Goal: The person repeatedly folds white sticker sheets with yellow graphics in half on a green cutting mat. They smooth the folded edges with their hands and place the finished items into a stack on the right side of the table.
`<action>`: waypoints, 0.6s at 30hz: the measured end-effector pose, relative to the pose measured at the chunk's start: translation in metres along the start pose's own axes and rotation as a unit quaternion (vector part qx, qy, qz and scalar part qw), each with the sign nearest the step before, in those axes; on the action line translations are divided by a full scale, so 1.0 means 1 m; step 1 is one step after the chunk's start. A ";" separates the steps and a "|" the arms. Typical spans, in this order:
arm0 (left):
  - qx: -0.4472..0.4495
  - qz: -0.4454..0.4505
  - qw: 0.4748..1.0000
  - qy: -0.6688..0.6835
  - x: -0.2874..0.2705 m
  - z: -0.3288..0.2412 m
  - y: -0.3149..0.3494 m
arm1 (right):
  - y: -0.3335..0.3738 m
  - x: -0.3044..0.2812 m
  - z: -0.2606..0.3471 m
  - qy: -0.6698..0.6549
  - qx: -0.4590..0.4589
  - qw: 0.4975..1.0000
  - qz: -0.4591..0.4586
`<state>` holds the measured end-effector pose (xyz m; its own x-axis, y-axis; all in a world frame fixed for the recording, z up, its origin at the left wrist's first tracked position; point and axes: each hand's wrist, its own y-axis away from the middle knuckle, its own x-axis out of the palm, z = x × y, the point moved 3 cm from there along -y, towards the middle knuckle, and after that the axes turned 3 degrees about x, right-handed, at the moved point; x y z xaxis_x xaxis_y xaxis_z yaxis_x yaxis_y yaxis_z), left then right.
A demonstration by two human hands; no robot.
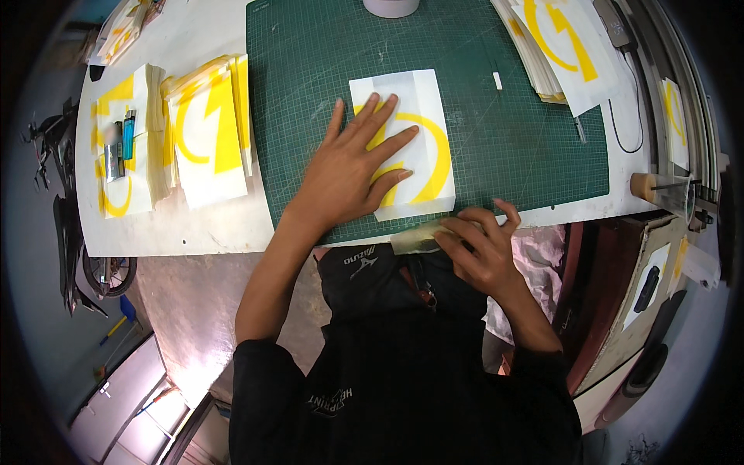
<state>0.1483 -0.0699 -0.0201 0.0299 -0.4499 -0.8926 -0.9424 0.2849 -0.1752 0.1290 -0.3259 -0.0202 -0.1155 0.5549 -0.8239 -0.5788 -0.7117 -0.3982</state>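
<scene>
A white sheet with a yellow curved shape [442, 147] lies on the green cutting mat [310, 46] in front of me. My left hand [356, 163] rests flat on it, fingers spread, covering part of the yellow shape. At the near edge of the table, my right hand [482, 249] has its thumb and index finger closed on a pale, see-through strip [416, 237]. That strip lies just below the sheet's lower edge and hangs partly over the table edge. The other fingers of the right hand are bent and raised.
Stacks of yellow-marked sheets [209, 128] stand left of the mat, and another stack [554, 54] lies at the far right. A blue lighter [129, 133] sits on the leftmost pile [143, 182]. A small white piece [497, 80] and a white round object [390, 7] are on the mat.
</scene>
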 end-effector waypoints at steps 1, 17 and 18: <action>0.001 0.006 1.000 0.005 0.004 0.002 0.001 | 0.000 0.005 -0.003 0.017 -0.007 1.000 -0.006; 0.026 0.079 0.995 0.057 0.005 0.017 0.003 | -0.072 0.025 -0.021 -0.067 0.048 0.995 0.062; 0.029 0.079 0.995 0.056 0.005 0.016 0.001 | -0.069 0.023 -0.022 -0.058 0.055 0.995 0.053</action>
<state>0.1525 -0.0583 -0.0310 -0.1582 -0.4857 -0.8597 -0.9115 0.4067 -0.0620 0.1837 -0.2730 -0.0207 -0.2683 0.5302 -0.8043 -0.6429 -0.7204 -0.2604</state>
